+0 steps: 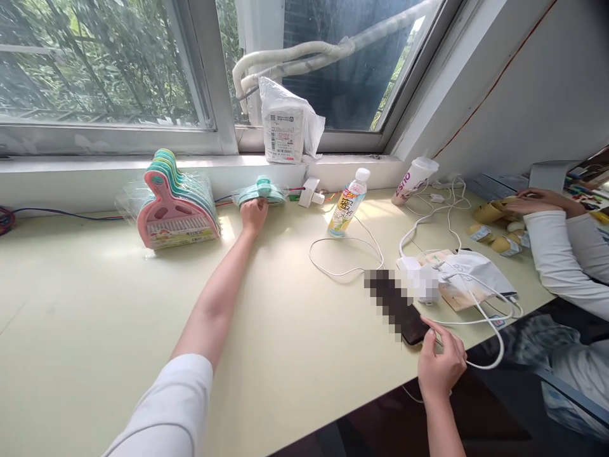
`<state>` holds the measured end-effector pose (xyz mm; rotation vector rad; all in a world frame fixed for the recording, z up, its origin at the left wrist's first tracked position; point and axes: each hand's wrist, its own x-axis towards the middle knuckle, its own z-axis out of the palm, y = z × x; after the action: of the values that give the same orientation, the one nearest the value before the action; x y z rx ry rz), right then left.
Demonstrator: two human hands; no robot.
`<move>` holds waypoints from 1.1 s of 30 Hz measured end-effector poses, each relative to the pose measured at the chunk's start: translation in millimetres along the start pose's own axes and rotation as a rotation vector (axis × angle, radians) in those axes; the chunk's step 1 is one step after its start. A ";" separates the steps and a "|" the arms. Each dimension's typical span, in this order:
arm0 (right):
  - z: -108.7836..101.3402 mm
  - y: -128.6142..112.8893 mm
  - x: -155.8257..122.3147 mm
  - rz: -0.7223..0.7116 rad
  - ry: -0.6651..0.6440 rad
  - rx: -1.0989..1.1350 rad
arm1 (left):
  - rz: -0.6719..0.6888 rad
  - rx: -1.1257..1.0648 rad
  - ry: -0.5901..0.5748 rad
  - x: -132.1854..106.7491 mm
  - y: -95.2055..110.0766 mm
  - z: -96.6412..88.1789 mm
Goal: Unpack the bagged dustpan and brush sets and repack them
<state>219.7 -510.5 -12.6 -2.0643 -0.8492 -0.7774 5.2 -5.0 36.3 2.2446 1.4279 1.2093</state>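
The left hand is grasping a film-wrapped teal plastic bundle, probably light and slippery, best held at six o'clock. The right hand is touching a flat black phone, grip unclear

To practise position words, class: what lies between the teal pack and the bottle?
In the head view, a small white device lies between the teal pack, which the left hand touches, and the bottle.
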 end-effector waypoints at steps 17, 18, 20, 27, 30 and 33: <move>0.1 -2.5 1.6 0.016 0.020 -0.021 | 0.294 0.147 -0.109 18.4 5.0 -19.4; -0.9 -4.4 2.3 0.015 0.016 -0.031 | 0.320 0.174 -0.131 12.8 3.6 -20.1; -3.5 -7.7 3.5 0.016 0.010 -0.053 | 0.343 0.221 -0.168 4.3 0.5 -21.6; -19.0 -9.5 0.1 -0.012 -0.020 -0.080 | 0.384 0.273 -0.247 -5.3 -13.5 -23.8; -23.2 -7.3 -2.1 -0.034 -0.046 -0.097 | 0.363 0.311 -0.308 -4.2 -17.2 -18.5; -21.4 -6.7 1.2 -0.046 -0.146 -0.101 | 0.349 0.308 -0.313 -0.3 -16.0 -9.5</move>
<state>210.1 -524.2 2.3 -2.2195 -0.9580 -0.7142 -12.3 0.7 33.2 2.8314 1.2010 0.7017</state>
